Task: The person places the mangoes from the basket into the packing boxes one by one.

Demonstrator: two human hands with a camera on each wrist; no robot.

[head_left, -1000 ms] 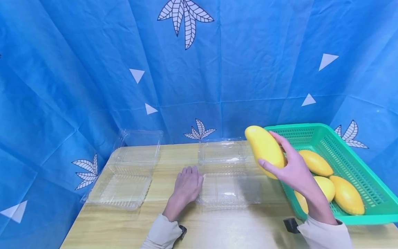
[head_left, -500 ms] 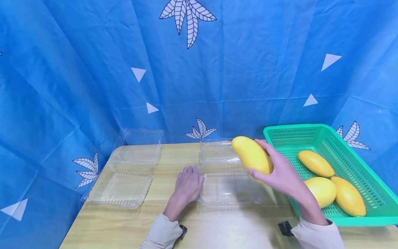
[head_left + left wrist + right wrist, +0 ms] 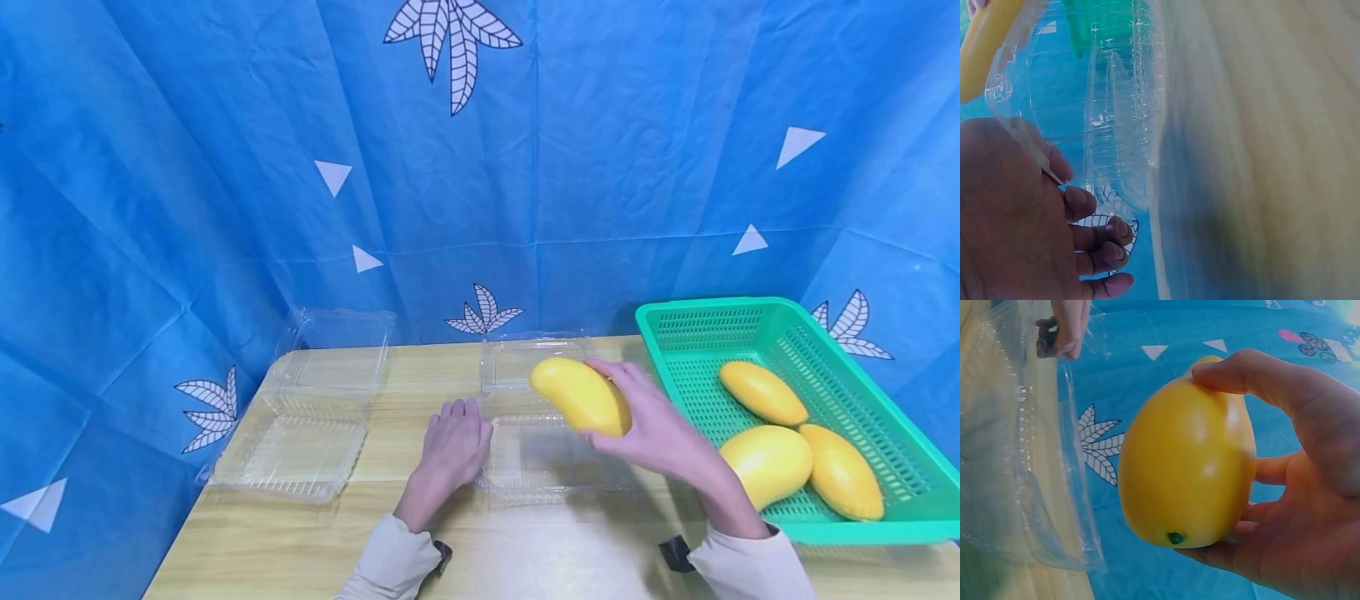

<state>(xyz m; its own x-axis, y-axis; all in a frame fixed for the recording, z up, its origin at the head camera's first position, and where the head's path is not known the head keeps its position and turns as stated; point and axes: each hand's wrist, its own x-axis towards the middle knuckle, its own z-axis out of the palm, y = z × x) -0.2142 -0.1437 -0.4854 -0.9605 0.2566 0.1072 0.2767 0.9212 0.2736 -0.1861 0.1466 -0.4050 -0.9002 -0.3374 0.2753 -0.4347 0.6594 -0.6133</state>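
My right hand [image 3: 648,429] grips a yellow mango [image 3: 579,398] above the clear plastic clamshell box [image 3: 551,475] in the middle of the table. In the right wrist view the thumb lies over the top of the mango [image 3: 1185,456], fingers round its far side, and its green stem spot shows. At the left edge of that box is my left hand [image 3: 453,442]. Seen from the left wrist, its thumb and forefinger [image 3: 1079,201] pinch the box's rim, while the other fingers curl loosely below. The box's lid [image 3: 510,367] stands folded back behind its base.
A green plastic basket [image 3: 900,533] at the right holds several items of fruit: one mango [image 3: 763,393] toward the back, others at the front, partly behind my right forearm. Another open clear clamshell box [image 3: 300,458] sits at the left. Behind the wooden table [image 3: 405,375] hangs a blue cloth [image 3: 615,167].
My right hand has carried the mango left and down, from beside the green basket to over the middle box. The left hand has stayed at the box's edge.
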